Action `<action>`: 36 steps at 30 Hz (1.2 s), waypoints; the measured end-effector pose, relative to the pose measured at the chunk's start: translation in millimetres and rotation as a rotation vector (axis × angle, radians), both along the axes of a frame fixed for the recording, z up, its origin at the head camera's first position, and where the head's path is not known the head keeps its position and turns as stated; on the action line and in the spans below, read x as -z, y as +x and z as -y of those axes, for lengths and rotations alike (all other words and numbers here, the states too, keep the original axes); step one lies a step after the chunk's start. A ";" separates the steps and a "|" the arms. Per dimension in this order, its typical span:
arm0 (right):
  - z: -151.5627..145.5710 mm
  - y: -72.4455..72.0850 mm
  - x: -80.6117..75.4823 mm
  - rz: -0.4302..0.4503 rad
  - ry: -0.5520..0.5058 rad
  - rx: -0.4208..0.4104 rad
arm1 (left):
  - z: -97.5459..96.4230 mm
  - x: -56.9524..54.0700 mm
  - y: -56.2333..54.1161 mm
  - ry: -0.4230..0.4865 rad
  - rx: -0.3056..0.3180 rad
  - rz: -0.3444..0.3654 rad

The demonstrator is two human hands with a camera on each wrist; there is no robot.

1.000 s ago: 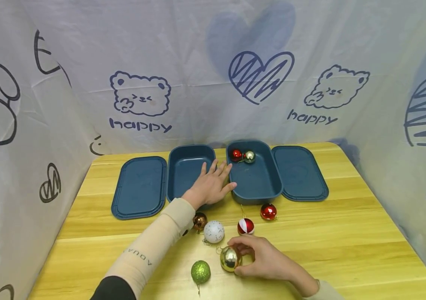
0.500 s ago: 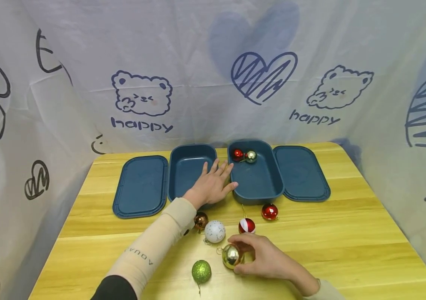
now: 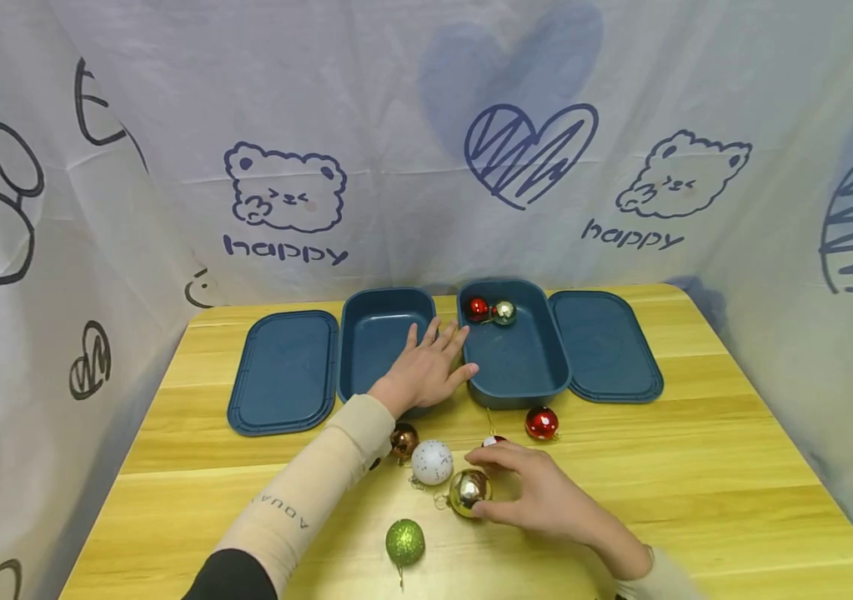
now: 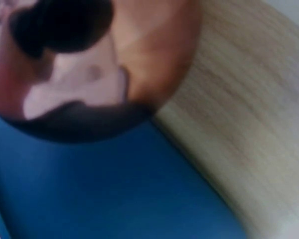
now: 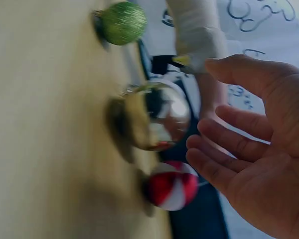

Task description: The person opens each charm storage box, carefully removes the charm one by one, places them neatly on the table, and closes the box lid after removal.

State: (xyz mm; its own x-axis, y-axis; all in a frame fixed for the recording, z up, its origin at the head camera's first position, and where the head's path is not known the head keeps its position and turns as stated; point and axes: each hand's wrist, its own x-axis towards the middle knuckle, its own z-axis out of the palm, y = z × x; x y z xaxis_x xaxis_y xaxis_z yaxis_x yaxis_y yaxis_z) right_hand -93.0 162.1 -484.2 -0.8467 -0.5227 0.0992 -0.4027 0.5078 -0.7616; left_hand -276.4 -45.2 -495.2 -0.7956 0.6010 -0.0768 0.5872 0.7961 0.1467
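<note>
Fingers [image 5: 234,141] parted, the right hand [image 3: 539,496] curves loosely beside the gold ball [image 3: 470,492], while the left hand [image 3: 423,369], splayed straight, lies over the gap between two boxes [image 3: 519,401].

Back curtain [image 3: 407,200]: you read "happy" twice, once under the left bear drawing [image 3: 286,188] and once under the right bear drawing [image 3: 684,175].
Right curtain [image 3: 786,275]: you read "ha", cut by the frame edge.
Your left sleeve [image 3: 321,467]: letters resembling "AQUA", the leftmost faint.
</note>
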 end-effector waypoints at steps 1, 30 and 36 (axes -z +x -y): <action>-1.9 -2.4 -3.3 -0.006 -0.019 0.009 | 0.2 0.0 -0.1 0.002 0.001 -0.001; -50.4 -164.8 -23.5 0.011 -0.067 0.495 | -0.8 -2.8 0.7 -0.017 -0.004 0.024; -49.9 -190.0 -15.0 0.041 -0.036 0.549 | -0.4 -3.8 0.2 -0.012 -0.005 0.022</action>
State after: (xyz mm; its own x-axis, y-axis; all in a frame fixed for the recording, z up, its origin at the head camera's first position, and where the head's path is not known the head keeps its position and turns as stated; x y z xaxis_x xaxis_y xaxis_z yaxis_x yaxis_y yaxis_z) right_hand -283.0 212.0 -469.2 -0.9975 0.0002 0.0704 -0.0557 0.6080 -0.7920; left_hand -276.2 -44.8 -491.4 -0.7966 0.5958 -0.1021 0.5798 0.8009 0.1498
